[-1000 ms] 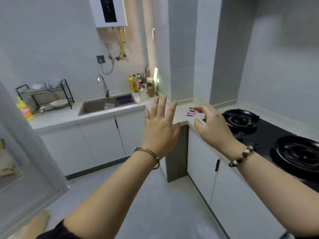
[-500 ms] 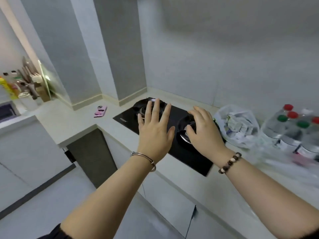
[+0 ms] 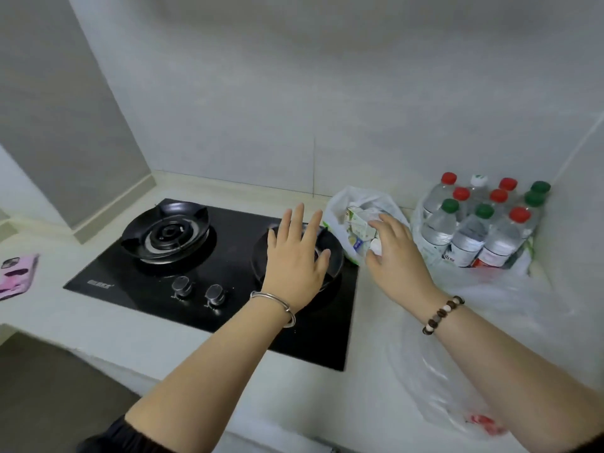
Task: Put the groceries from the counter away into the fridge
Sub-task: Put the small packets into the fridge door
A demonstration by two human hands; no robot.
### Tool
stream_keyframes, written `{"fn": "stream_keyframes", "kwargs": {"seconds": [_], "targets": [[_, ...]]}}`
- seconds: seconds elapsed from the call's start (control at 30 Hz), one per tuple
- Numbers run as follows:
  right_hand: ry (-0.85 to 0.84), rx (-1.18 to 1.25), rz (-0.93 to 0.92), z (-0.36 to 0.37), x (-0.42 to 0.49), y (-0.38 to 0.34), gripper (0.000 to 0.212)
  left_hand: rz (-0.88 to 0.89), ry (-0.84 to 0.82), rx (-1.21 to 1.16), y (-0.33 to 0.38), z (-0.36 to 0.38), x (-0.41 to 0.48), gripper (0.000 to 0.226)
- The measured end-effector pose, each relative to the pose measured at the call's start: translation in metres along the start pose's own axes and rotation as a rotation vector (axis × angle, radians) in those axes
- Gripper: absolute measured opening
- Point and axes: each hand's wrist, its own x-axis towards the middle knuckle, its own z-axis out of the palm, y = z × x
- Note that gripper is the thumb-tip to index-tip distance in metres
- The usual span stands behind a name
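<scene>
The pale table (image 3: 81,322) has a black two-burner gas hob (image 3: 235,256) set into it. A pink phone (image 3: 16,276) lies far left. Right of the hob sit a white plastic bag (image 3: 346,204) of cartons, a pack of water bottles (image 3: 474,230) in the back corner, and a clear plastic bag (image 3: 434,387) near the front edge.

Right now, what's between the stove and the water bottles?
In the head view, a white plastic bag of cartons sits between the stove and the water bottles. The right hand reaches over its open top.
</scene>
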Motion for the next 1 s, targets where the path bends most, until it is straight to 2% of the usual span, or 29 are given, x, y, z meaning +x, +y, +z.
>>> {"fn": "stream_keyframes", "kwargs": {"seconds": [0.27,0.57,0.8,1.0], "targets": [[0.096,-0.013,0.194,0.018,0.038,0.031,0.049,0.148,-0.127,-0.093,-0.029,0.051,0.071,0.063],[0.011,-0.023,0.335,0.034,0.048,0.069,0.048,0.259,-0.235,-0.266,-0.028,0.114,0.100,0.064],[-0.064,-0.018,0.351,0.056,0.068,0.097,0.044,0.155,-0.299,-0.360,-0.025,0.147,0.130,0.060],[-0.236,-0.040,0.375,0.088,0.104,0.123,0.044,0.122,-0.299,-0.302,-0.017,0.172,0.175,0.046]]}}
